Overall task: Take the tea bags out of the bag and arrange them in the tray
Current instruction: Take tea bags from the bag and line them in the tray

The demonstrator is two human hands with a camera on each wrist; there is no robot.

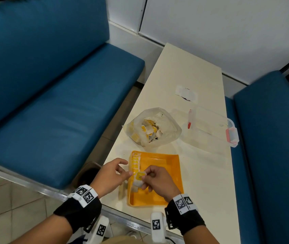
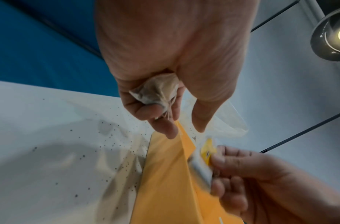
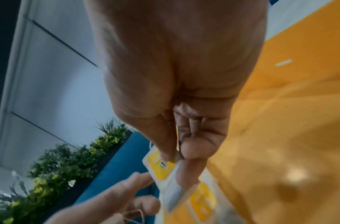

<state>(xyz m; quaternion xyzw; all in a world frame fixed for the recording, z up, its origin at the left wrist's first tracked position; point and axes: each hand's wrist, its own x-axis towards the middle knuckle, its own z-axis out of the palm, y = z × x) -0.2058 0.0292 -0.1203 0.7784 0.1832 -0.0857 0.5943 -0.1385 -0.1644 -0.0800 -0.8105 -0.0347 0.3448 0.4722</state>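
An orange tray (image 1: 164,175) lies at the near end of the table, with a row of yellow-tagged tea bags (image 1: 135,162) along its left wall. My right hand (image 1: 155,180) hovers over the tray's left side and pinches a tea bag with a yellow tag (image 1: 139,175) (image 3: 161,168). My left hand (image 1: 112,175) is just left of the tray, its fingers curled round a crumpled tea bag (image 2: 155,91) with loose string. Behind the tray stands the clear plastic bag (image 1: 152,128), open at the top and holding several more tea bags.
A clear plastic box with red latches (image 1: 212,127) stands right of the bag, and a small white wrapper (image 1: 186,93) lies farther back. Blue bench seats (image 1: 52,103) flank the narrow cream table (image 1: 201,173). Dark specks dot the table beside the tray (image 2: 107,136).
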